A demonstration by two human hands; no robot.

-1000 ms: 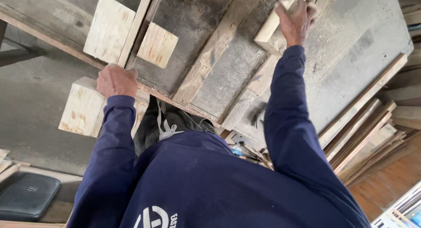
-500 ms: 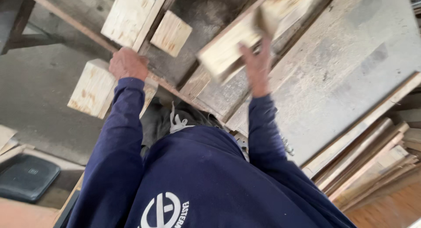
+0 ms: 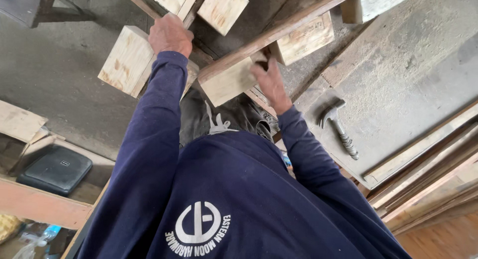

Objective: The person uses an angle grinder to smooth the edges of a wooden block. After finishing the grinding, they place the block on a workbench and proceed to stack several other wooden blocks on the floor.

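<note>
- Left hand [image 3: 170, 34] stays clamped over the plywood block [image 3: 130, 60] at the frame's left end.
- Right hand [image 3: 269, 82], earlier carrying a block overhead, now grips that wood block [image 3: 230, 81] under the long rail [image 3: 279, 32].
- Hammer [image 3: 338, 127] now visible on the floor.

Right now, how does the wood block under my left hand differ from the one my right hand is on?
The left hand rests on top of a broad pale block lying clear of the long slat. The right hand grips a smaller block tucked against that slat's underside. The left block shows knots and reddish streaks; the right one looks plainer. Both are light, squared wood.
</note>
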